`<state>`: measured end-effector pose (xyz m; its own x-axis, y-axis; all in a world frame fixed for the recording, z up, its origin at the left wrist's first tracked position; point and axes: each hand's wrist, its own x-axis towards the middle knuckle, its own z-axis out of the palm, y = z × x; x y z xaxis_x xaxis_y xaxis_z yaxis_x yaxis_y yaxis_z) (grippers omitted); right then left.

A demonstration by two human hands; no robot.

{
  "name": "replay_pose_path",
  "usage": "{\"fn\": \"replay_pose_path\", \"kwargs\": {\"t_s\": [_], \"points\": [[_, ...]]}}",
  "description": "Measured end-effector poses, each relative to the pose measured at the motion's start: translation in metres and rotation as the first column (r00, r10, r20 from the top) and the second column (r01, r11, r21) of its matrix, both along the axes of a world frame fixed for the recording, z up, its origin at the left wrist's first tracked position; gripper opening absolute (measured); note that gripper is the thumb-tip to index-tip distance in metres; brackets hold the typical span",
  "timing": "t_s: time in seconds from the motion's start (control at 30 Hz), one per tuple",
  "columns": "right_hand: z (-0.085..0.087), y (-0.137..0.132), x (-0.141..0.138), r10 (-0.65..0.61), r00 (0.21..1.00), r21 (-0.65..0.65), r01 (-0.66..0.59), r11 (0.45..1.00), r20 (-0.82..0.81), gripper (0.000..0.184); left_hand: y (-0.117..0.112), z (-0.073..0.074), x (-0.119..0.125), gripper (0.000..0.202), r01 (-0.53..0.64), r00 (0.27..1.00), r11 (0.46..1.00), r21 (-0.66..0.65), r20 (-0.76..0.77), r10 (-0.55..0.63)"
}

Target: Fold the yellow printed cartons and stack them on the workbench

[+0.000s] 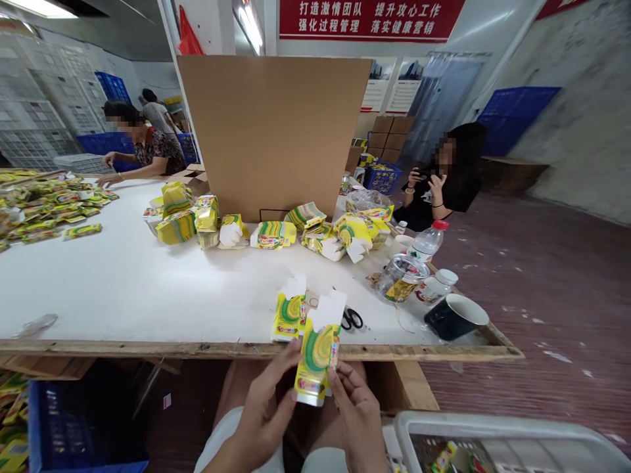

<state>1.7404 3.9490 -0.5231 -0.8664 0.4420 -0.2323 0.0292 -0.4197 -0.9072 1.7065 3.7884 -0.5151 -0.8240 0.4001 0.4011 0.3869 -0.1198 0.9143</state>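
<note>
Both hands hold one small yellow-and-green carton (318,355) upright over my lap, its white top flaps standing open. My left hand (261,410) grips its left side with fingers curled against it. My right hand (357,410) pinches its lower right edge. A second carton of the same kind (290,310) stands on the white table (123,282) just beyond, at the front edge. Black scissors (351,318) lie to its right.
More yellow cartons (276,233) lie piled before a tall cardboard sheet (273,131). A black cup (453,316), jars and a water bottle (428,241) crowd the right corner. A white basket (493,440) sits lower right, a blue crate (73,420) lower left. Two people sit beyond.
</note>
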Motion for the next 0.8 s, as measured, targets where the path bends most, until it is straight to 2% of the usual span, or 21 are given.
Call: {"fn": "replay_pose_path", "kwargs": {"t_s": [0.07, 0.13, 0.2, 0.27, 0.37, 0.47, 0.63, 0.8], "points": [[-0.002, -0.006, 0.005, 0.034, 0.999, -0.012, -0.034, 0.999, -0.020, 0.046, 0.002, 0.003, -0.004, 0.045, -0.093, 0.939, 0.974, 0.208, 0.343, 0.017], [-0.001, -0.014, 0.009, 0.058, 0.997, -0.020, -0.059, 0.998, -0.044, 0.044, 0.004, 0.005, -0.010, 0.043, -0.143, 0.787, 0.938, 0.315, 0.611, -0.085], [0.002, -0.022, 0.012, 0.074, 0.996, -0.036, -0.076, 0.996, -0.056, 0.042, 0.006, 0.008, -0.014, 0.042, -0.113, 0.621, 0.916, 0.385, 0.747, -0.237], [0.007, -0.026, 0.014, 0.091, 0.994, -0.055, -0.095, 0.994, -0.064, 0.041, 0.008, 0.011, -0.014, 0.041, -0.050, 0.533, 0.883, 0.467, 0.760, -0.372], [0.012, -0.024, 0.015, 0.128, 0.989, -0.032, -0.130, 0.991, -0.069, 0.038, 0.009, 0.016, -0.011, 0.034, 0.002, 0.539, 0.821, 0.571, 0.691, -0.482], [0.014, -0.018, 0.016, 0.171, 0.983, 0.082, -0.166, 0.983, -0.066, 0.035, 0.009, 0.019, -0.009, 0.036, 0.050, 0.561, 0.805, 0.591, 0.650, -0.513], [0.013, -0.018, 0.017, 0.183, 0.982, 0.242, -0.167, 0.956, -0.049, 0.038, 0.011, 0.021, -0.010, 0.039, 0.055, 0.613, 0.867, 0.495, 0.669, -0.420], [0.010, -0.026, 0.021, 0.167, 0.986, 0.281, -0.158, 0.947, -0.008, 0.029, 0.019, 0.017, -0.010, 0.035, -0.032, 0.698, 0.933, 0.360, 0.676, -0.237]]}}
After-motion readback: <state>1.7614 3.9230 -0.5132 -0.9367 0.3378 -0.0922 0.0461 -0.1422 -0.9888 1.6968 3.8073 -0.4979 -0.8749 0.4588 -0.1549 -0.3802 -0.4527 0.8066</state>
